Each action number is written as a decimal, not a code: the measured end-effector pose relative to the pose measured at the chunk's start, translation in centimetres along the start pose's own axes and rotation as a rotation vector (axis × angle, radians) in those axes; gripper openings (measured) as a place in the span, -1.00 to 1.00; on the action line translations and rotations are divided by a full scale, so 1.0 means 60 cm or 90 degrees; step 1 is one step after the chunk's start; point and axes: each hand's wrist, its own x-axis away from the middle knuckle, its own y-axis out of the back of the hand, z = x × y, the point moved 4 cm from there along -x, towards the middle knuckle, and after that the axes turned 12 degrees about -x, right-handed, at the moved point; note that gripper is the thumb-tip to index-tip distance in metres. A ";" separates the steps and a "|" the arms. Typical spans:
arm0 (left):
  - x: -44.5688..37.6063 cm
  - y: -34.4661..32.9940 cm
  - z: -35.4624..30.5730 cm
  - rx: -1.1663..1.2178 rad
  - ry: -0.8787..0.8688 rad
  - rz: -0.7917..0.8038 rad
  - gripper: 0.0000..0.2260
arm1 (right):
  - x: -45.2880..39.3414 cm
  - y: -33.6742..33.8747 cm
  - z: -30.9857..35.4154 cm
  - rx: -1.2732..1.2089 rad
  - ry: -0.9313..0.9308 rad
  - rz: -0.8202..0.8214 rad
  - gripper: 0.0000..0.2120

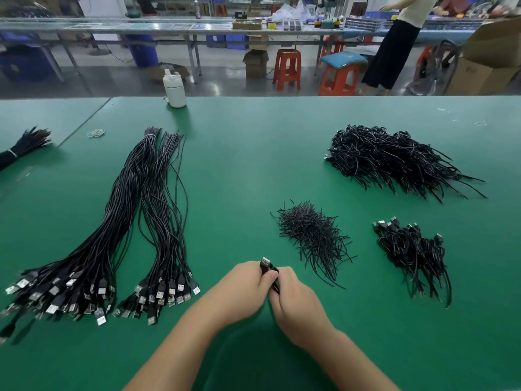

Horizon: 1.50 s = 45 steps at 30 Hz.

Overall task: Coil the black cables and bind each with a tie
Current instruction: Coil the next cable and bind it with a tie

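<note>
My left hand (pixel 248 283) and my right hand (pixel 293 297) meet low in the middle of the green table (pixel 253 165), both gripping one coiled black cable (pixel 267 268) whose USB plug sticks up between my thumbs. Two long bundles of straight black cables (pixel 135 221) lie to the left, plugs toward me. A loose heap of short black ties (pixel 313 238) sits just right of my hands. A small pile of bound coils (pixel 414 252) lies further right, and a big pile of bound coils (pixel 389 159) lies behind it.
A white bottle (pixel 174 90) stands at the table's far edge. A rubber band (pixel 96 133) lies near the back left, and another cable bundle (pixel 25 145) pokes in at the left edge. Beyond the table are red stools, cardboard boxes, workbenches and a standing person (pixel 400 40).
</note>
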 end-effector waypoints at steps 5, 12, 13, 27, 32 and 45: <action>-0.014 -0.009 0.002 -0.022 0.008 -0.071 -0.70 | -0.008 0.009 -0.004 0.006 -0.015 0.010 -0.88; -0.033 0.001 0.008 -0.022 -0.071 -0.125 -0.84 | -0.016 0.006 -0.007 -0.197 -0.131 0.091 -0.83; -0.035 0.002 0.010 0.012 -0.061 -0.136 -0.86 | -0.017 0.006 -0.008 -0.237 -0.149 0.095 -0.82; -0.057 0.001 0.023 0.132 0.008 -0.038 -0.71 | -0.018 0.010 -0.004 -0.409 -0.190 0.244 -0.86; -0.067 0.002 0.021 0.092 0.081 -0.066 -0.72 | -0.024 0.008 -0.007 -0.235 -0.147 0.135 -0.81; -0.073 0.021 0.004 0.251 0.186 -0.349 -0.81 | -0.035 -0.006 -0.026 0.037 -0.006 -0.075 -0.71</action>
